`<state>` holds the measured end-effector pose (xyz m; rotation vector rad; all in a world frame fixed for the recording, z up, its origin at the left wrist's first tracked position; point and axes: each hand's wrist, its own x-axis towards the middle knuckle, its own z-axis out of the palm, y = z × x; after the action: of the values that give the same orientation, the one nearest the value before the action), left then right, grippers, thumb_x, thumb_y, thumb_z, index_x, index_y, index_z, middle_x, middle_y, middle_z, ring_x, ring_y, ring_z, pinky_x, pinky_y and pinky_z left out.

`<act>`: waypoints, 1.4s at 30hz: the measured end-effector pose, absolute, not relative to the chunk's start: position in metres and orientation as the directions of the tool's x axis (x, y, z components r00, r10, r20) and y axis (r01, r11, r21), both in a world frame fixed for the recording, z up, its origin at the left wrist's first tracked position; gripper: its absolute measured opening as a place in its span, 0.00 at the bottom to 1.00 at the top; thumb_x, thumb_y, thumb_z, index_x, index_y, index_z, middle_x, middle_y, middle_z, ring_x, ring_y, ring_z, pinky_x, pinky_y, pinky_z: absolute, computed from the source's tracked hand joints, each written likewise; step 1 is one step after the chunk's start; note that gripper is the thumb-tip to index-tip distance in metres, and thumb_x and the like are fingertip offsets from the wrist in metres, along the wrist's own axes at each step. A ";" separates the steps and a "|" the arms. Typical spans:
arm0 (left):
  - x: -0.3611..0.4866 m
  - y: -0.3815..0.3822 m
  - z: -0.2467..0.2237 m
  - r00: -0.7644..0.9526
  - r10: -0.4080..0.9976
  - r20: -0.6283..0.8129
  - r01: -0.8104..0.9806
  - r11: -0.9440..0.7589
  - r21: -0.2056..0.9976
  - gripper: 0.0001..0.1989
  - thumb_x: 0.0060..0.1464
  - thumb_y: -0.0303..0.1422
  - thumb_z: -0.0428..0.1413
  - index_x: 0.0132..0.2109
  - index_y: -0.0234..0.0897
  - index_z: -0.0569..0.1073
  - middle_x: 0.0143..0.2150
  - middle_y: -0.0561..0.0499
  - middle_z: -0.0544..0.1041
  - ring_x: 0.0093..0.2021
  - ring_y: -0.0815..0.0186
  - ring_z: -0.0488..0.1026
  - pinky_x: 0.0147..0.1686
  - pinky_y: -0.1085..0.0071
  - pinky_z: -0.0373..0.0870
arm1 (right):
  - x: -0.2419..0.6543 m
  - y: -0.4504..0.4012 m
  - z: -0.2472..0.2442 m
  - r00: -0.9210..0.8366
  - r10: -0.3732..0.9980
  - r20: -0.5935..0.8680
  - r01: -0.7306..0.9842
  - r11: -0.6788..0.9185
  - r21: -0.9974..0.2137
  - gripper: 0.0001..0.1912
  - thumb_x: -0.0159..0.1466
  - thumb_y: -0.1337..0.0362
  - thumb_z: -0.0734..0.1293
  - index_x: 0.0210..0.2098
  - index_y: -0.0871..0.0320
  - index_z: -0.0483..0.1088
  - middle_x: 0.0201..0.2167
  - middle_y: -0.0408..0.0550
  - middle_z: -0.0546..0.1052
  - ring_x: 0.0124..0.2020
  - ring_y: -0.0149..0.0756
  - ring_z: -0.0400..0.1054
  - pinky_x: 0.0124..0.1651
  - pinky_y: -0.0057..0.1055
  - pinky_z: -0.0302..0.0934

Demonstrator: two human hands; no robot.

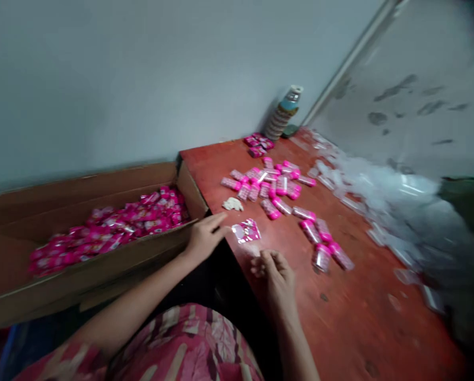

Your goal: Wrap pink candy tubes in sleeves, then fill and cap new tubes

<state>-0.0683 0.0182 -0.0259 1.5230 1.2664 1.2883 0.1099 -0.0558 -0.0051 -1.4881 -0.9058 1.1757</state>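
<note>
Sachet (246,231) of glossy pink film lies flat on the red bench (379,328), close to its left edge, between the left hand (205,238) and the right hand (277,270). The hands are apart. The left one is at the bench edge, fingers stretched out, with its thumb and forefinger parted and pointing at the sachet; whether a fingertip touches the film cannot be told. The right one is on the near side of the sachet, its fingers curled in; blur hides whether anything is pinched between them.

A crumpled white scrap (233,204) lies just beyond the sachet. Farther back, small clear tubes (269,207) with bright pink ends lie in a loose cluster, and a few more trail off to the right. Pink packets (256,151) are bunched near the wall, beside a bottle (278,120) with a blue band. Translucent plastic pieces (351,203) run along the bench's right side. On the left, a long cardboard box (191,193) holds a heap of pink wrapped items (121,227).
</note>
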 end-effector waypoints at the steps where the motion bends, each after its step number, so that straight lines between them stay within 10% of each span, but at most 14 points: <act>1: -0.061 0.022 -0.031 0.103 0.937 0.333 0.353 -0.347 0.869 0.19 0.49 0.40 0.56 0.47 0.36 0.72 0.51 0.42 0.72 0.53 0.58 0.66 0.56 0.58 0.57 | 0.111 -0.056 -0.007 0.251 0.941 -0.227 -0.011 -0.231 -0.973 0.13 0.58 0.55 0.64 0.30 0.60 0.67 0.23 0.43 0.73 0.22 0.28 0.65 0.26 0.24 0.59; 6: -0.033 0.035 -0.051 0.332 0.854 0.400 0.684 -0.510 0.522 0.14 0.54 0.40 0.51 0.44 0.41 0.75 0.52 0.48 0.71 0.58 0.56 0.59 0.59 0.51 0.44 | 0.112 -0.057 -0.013 0.234 0.937 -0.260 -0.007 -0.266 -0.964 0.13 0.56 0.56 0.66 0.32 0.60 0.67 0.24 0.45 0.74 0.23 0.29 0.66 0.27 0.25 0.59; 21: -0.021 0.016 -0.028 0.192 0.849 0.492 0.357 -0.527 0.771 0.12 0.54 0.32 0.52 0.45 0.42 0.75 0.49 0.49 0.74 0.54 0.60 0.65 0.57 0.59 0.54 | 0.102 -0.032 -0.003 0.334 0.936 -0.114 -0.196 -0.050 -0.979 0.20 0.54 0.62 0.68 0.45 0.54 0.61 0.39 0.45 0.72 0.36 0.33 0.68 0.36 0.31 0.64; 27: -0.019 0.003 -0.010 0.251 0.967 0.038 0.053 -0.053 0.997 0.20 0.49 0.37 0.56 0.50 0.40 0.71 0.45 0.47 0.76 0.44 0.59 0.73 0.46 0.64 0.67 | 0.112 -0.021 0.006 0.284 0.952 -0.113 -0.230 -0.047 -0.972 0.17 0.53 0.64 0.69 0.41 0.55 0.63 0.30 0.41 0.73 0.29 0.29 0.67 0.33 0.26 0.62; 35: -0.025 0.009 -0.006 0.507 0.769 -0.390 -0.036 0.471 0.881 0.13 0.43 0.38 0.60 0.30 0.30 0.77 0.29 0.46 0.78 0.32 0.63 0.75 0.32 0.71 0.72 | 0.137 -0.015 0.017 0.071 0.981 -0.181 0.146 -0.190 -0.971 0.18 0.52 0.57 0.68 0.40 0.57 0.65 0.24 0.41 0.73 0.25 0.32 0.67 0.29 0.27 0.60; 38: -0.026 0.007 -0.008 0.434 0.796 -0.421 -0.065 0.494 0.867 0.12 0.41 0.37 0.61 0.28 0.29 0.77 0.26 0.46 0.77 0.28 0.67 0.74 0.29 0.75 0.71 | 0.162 -0.013 0.022 0.309 0.950 -0.038 0.562 -0.215 -0.799 0.17 0.57 0.53 0.63 0.38 0.59 0.67 0.28 0.47 0.74 0.30 0.36 0.68 0.32 0.30 0.60; 42: -0.022 0.005 -0.012 0.353 0.816 -0.457 -0.209 0.545 0.812 0.12 0.39 0.35 0.63 0.29 0.29 0.77 0.26 0.47 0.77 0.26 0.69 0.74 0.27 0.78 0.71 | 0.200 -0.014 0.028 0.585 0.808 0.069 0.791 -0.551 -0.265 0.22 0.58 0.49 0.59 0.42 0.61 0.67 0.40 0.59 0.72 0.40 0.47 0.68 0.40 0.39 0.59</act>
<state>-0.0224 0.0046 -0.0125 0.7289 0.9944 0.7445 0.2000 -0.0140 0.0280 -2.5497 -1.3161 0.0886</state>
